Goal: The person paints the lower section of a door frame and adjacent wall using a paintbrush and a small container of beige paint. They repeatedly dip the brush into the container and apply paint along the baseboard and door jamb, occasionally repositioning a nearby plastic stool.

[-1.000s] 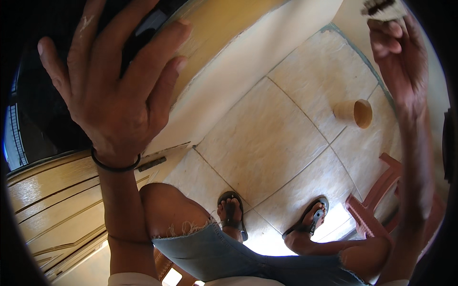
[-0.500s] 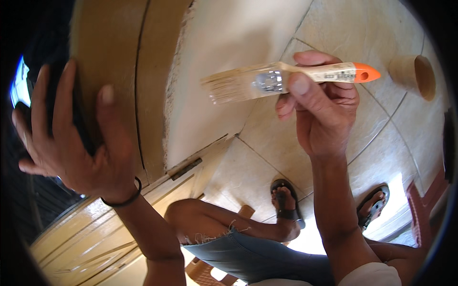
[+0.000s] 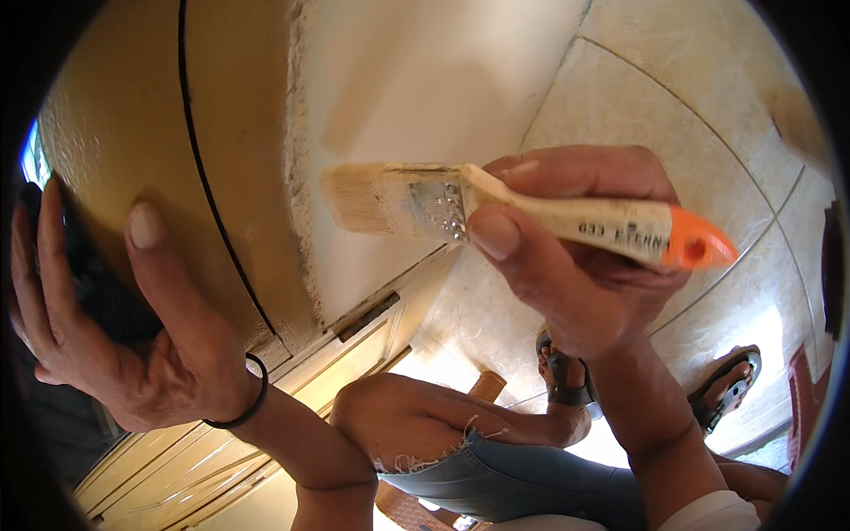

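Observation:
A flat paintbrush (image 3: 575,217) with a cream, orange-tipped handle is pinched in my right hand (image 3: 584,283), thumb on the near side and fingers behind. Its paint-coated bristles point left, in front of the pale wall (image 3: 416,80) close to the edge of the brown wooden frame (image 3: 239,159). Whether the bristle tips touch the wall I cannot tell. My left hand (image 3: 150,336), with a black band at the wrist, has its fingers spread at the outer edge of the brown frame, the thumb lying along its face.
Below the frame stands a yellowish panelled wooden door (image 3: 204,473) with a dark metal piece (image 3: 370,316) near its top. Light floor tiles (image 3: 655,115) lie to the right. A tan cylindrical container (image 3: 801,128) stands at the far right. My sandalled feet (image 3: 567,376) rest on the floor.
My right hand has brought the paintbrush nearer, left and down, its handle tip now dipping. My left hand has shifted slightly down and left along the frame. The view has moved too.

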Demonstrator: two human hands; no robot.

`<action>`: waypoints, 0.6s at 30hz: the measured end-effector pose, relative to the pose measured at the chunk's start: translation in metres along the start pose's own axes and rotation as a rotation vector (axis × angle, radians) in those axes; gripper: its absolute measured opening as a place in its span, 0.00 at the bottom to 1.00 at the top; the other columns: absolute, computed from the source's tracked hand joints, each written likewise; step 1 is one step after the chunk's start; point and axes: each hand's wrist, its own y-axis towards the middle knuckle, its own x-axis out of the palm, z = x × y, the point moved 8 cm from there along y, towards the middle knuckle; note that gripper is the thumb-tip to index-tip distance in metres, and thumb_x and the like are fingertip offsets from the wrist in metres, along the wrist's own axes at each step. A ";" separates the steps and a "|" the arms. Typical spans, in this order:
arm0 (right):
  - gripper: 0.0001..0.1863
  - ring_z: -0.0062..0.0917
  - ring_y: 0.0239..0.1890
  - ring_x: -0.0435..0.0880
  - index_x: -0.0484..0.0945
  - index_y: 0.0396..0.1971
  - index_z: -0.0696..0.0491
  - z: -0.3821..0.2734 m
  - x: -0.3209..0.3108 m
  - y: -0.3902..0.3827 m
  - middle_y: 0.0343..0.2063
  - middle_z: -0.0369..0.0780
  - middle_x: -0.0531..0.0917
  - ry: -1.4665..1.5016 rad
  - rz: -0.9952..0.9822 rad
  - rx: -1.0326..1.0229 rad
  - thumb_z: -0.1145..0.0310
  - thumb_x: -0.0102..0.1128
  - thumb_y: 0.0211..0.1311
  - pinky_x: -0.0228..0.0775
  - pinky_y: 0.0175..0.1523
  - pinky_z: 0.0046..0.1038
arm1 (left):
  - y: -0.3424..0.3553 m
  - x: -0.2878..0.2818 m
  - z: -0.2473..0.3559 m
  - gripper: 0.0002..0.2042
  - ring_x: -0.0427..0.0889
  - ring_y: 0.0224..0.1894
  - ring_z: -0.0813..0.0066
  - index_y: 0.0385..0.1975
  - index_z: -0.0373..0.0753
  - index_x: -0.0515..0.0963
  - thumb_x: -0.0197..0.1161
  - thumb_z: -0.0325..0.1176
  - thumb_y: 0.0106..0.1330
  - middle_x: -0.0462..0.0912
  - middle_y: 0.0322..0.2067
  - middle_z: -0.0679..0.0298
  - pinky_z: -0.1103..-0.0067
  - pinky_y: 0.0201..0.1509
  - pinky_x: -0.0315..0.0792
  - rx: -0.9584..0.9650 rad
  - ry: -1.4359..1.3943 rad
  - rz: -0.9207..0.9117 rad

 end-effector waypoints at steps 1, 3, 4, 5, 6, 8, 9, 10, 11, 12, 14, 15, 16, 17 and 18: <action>0.15 0.17 0.29 0.84 0.76 0.43 0.60 -0.001 0.004 -0.003 0.37 0.51 0.87 0.025 -0.005 -0.009 0.83 0.72 0.59 0.78 0.31 0.19 | 0.001 -0.002 -0.004 0.19 0.82 0.50 0.74 0.51 0.46 0.88 0.78 0.43 0.61 0.88 0.43 0.66 0.63 0.74 0.56 -0.011 -0.015 -0.002; 0.16 0.17 0.29 0.84 0.75 0.44 0.60 0.000 0.010 -0.005 0.38 0.53 0.86 0.008 -0.010 -0.080 0.83 0.72 0.59 0.76 0.30 0.18 | -0.002 0.000 -0.010 0.19 0.82 0.48 0.76 0.49 0.42 0.88 0.79 0.41 0.60 0.89 0.41 0.66 0.65 0.73 0.57 -0.013 -0.046 0.011; 0.17 0.18 0.29 0.84 0.75 0.45 0.59 -0.001 0.012 -0.005 0.38 0.53 0.86 0.006 -0.037 -0.106 0.84 0.71 0.59 0.76 0.31 0.18 | -0.002 0.000 -0.010 0.19 0.83 0.47 0.76 0.49 0.40 0.88 0.80 0.40 0.59 0.90 0.40 0.66 0.66 0.72 0.58 -0.001 -0.053 0.022; 0.18 0.18 0.29 0.84 0.74 0.46 0.59 0.000 0.014 -0.005 0.38 0.54 0.86 0.006 -0.065 -0.131 0.84 0.71 0.59 0.76 0.32 0.18 | -0.002 0.000 -0.008 0.19 0.83 0.47 0.76 0.48 0.38 0.88 0.80 0.39 0.59 0.90 0.40 0.66 0.68 0.71 0.60 0.035 -0.047 0.043; 0.18 0.19 0.30 0.84 0.74 0.46 0.58 0.000 0.017 -0.005 0.39 0.54 0.86 -0.010 -0.091 -0.154 0.84 0.71 0.59 0.76 0.32 0.18 | -0.002 -0.001 -0.006 0.18 0.83 0.47 0.76 0.47 0.37 0.88 0.80 0.38 0.59 0.91 0.40 0.66 0.69 0.70 0.62 0.060 -0.036 0.055; 0.18 0.20 0.32 0.85 0.74 0.47 0.58 -0.003 0.022 -0.004 0.39 0.54 0.86 -0.063 -0.136 -0.176 0.83 0.71 0.59 0.77 0.34 0.18 | 0.001 -0.002 0.003 0.18 0.84 0.47 0.77 0.47 0.35 0.88 0.80 0.36 0.60 0.91 0.42 0.66 0.72 0.67 0.65 0.100 -0.008 0.073; 0.18 0.20 0.32 0.85 0.74 0.47 0.58 -0.004 0.022 -0.002 0.39 0.54 0.86 -0.096 -0.155 -0.184 0.83 0.71 0.60 0.77 0.35 0.19 | 0.002 -0.002 0.004 0.17 0.84 0.47 0.77 0.47 0.35 0.88 0.79 0.35 0.60 0.91 0.43 0.66 0.73 0.65 0.67 0.103 -0.039 0.080; 0.18 0.20 0.33 0.85 0.74 0.47 0.58 -0.007 0.023 -0.002 0.40 0.54 0.85 -0.124 -0.173 -0.194 0.82 0.71 0.60 0.78 0.36 0.19 | 0.003 -0.001 0.004 0.17 0.85 0.48 0.77 0.47 0.35 0.88 0.79 0.34 0.60 0.91 0.44 0.66 0.74 0.64 0.69 0.105 -0.070 0.087; 0.18 0.21 0.34 0.86 0.74 0.47 0.58 -0.008 0.024 -0.001 0.40 0.54 0.85 -0.146 -0.190 -0.201 0.82 0.71 0.60 0.78 0.37 0.19 | 0.003 0.000 0.001 0.16 0.85 0.48 0.77 0.47 0.35 0.88 0.79 0.33 0.61 0.91 0.45 0.66 0.76 0.62 0.71 0.096 -0.150 0.098; 0.18 0.21 0.35 0.86 0.74 0.47 0.58 -0.010 0.024 0.000 0.40 0.54 0.85 -0.164 -0.202 -0.210 0.82 0.71 0.60 0.79 0.38 0.20 | 0.003 0.001 -0.002 0.16 0.85 0.48 0.78 0.47 0.36 0.88 0.79 0.32 0.61 0.91 0.45 0.66 0.76 0.61 0.73 0.057 -0.232 0.109; 0.18 0.22 0.37 0.86 0.74 0.48 0.57 -0.012 0.026 0.000 0.40 0.55 0.85 -0.188 -0.222 -0.226 0.81 0.71 0.61 0.79 0.40 0.20 | -0.002 0.005 -0.006 0.16 0.86 0.47 0.79 0.48 0.36 0.87 0.78 0.29 0.61 0.91 0.46 0.65 0.78 0.58 0.77 -0.050 -0.404 0.134; 0.18 0.23 0.37 0.87 0.74 0.48 0.57 -0.012 0.026 0.000 0.41 0.55 0.85 -0.198 -0.229 -0.233 0.81 0.71 0.61 0.80 0.40 0.20 | -0.004 0.007 -0.007 0.16 0.86 0.46 0.79 0.48 0.36 0.87 0.78 0.29 0.61 0.90 0.46 0.65 0.78 0.57 0.78 -0.084 -0.434 0.135; 0.18 0.23 0.38 0.87 0.74 0.48 0.57 -0.011 0.025 0.000 0.41 0.55 0.85 -0.211 -0.234 -0.238 0.81 0.71 0.61 0.80 0.41 0.21 | -0.007 0.009 -0.008 0.16 0.86 0.45 0.79 0.49 0.36 0.87 0.78 0.28 0.61 0.90 0.47 0.65 0.79 0.56 0.79 -0.119 -0.465 0.137; 0.18 0.23 0.39 0.87 0.74 0.49 0.57 -0.011 0.025 0.001 0.41 0.55 0.85 -0.219 -0.239 -0.247 0.81 0.71 0.61 0.81 0.42 0.21 | -0.006 0.008 -0.008 0.16 0.86 0.45 0.79 0.49 0.36 0.87 0.78 0.28 0.61 0.90 0.47 0.64 0.81 0.56 0.80 -0.117 -0.433 0.128; 0.18 0.24 0.40 0.87 0.74 0.49 0.57 -0.012 0.025 0.000 0.41 0.55 0.85 -0.217 -0.243 -0.248 0.80 0.71 0.62 0.81 0.43 0.21 | -0.006 0.007 -0.008 0.17 0.86 0.45 0.80 0.49 0.36 0.86 0.78 0.28 0.61 0.90 0.47 0.64 0.81 0.56 0.80 -0.112 -0.412 0.119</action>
